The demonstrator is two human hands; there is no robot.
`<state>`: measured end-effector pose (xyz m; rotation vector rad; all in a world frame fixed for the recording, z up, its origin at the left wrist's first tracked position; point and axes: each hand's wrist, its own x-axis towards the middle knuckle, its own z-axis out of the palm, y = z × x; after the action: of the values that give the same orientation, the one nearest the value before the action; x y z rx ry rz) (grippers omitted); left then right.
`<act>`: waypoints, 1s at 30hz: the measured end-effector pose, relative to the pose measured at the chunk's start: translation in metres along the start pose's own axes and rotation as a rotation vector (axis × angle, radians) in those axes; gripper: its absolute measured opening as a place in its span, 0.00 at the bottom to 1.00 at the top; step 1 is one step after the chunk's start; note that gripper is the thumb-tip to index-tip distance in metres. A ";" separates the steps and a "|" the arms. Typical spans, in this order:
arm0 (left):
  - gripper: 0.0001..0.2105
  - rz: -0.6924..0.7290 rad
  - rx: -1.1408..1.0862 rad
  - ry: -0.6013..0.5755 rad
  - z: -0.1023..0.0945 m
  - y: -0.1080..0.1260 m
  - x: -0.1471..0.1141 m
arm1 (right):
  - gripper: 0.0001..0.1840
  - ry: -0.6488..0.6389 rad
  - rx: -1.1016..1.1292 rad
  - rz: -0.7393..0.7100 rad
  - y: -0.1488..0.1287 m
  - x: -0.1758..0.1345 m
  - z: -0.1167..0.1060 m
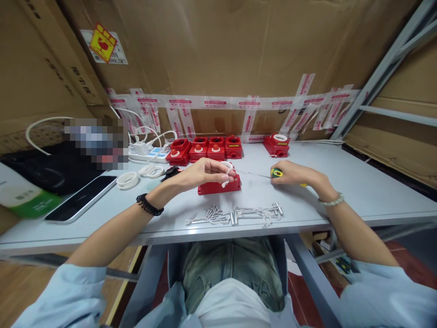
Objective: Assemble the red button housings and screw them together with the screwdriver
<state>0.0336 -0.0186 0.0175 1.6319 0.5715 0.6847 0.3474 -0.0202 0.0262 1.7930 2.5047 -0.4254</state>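
My left hand [208,172] is closed in a pinch on a small white cord [225,184], just above a red box-shaped housing [218,187]. A white ring [226,165] shows partly behind the fingers. My right hand [296,173] is wrapped around a screwdriver [276,173] with a yellow and dark green handle. Its thin shaft points left toward my left hand; whether the tip touches anything is unclear. Nearer the table edge lie a pile of small screws [214,212] and several metal rods with white cords [257,213].
Several red housings [208,148] line the back, with another red housing [277,146] farther right. White rings [127,180], a phone [82,200] and a power strip [155,155] with cables occupy the left side. A taped cardboard wall [218,54] stands behind the table.
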 end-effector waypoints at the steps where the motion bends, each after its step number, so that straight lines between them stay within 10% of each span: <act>1: 0.09 0.006 -0.009 -0.007 0.001 -0.001 0.000 | 0.09 0.006 0.021 -0.011 0.000 -0.001 -0.001; 4: 0.10 0.004 -0.057 0.028 0.005 -0.004 0.003 | 0.10 0.168 0.113 -0.082 -0.005 -0.005 -0.006; 9: 0.13 -0.023 -0.282 0.149 0.012 -0.008 0.009 | 0.10 0.857 0.464 -0.153 -0.030 -0.016 -0.023; 13: 0.12 -0.039 -0.426 0.226 0.018 -0.007 0.009 | 0.15 1.171 0.640 -0.304 -0.063 -0.031 -0.027; 22: 0.08 -0.063 -0.599 0.262 0.032 -0.004 0.002 | 0.17 1.545 0.716 -0.247 -0.097 -0.040 0.009; 30: 0.08 -0.053 -0.630 0.277 0.035 -0.009 0.004 | 0.14 1.770 0.621 -0.528 -0.091 -0.034 0.027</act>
<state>0.0608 -0.0387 0.0057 0.9396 0.5236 0.9469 0.2701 -0.0852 0.0252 1.9657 4.3818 1.1043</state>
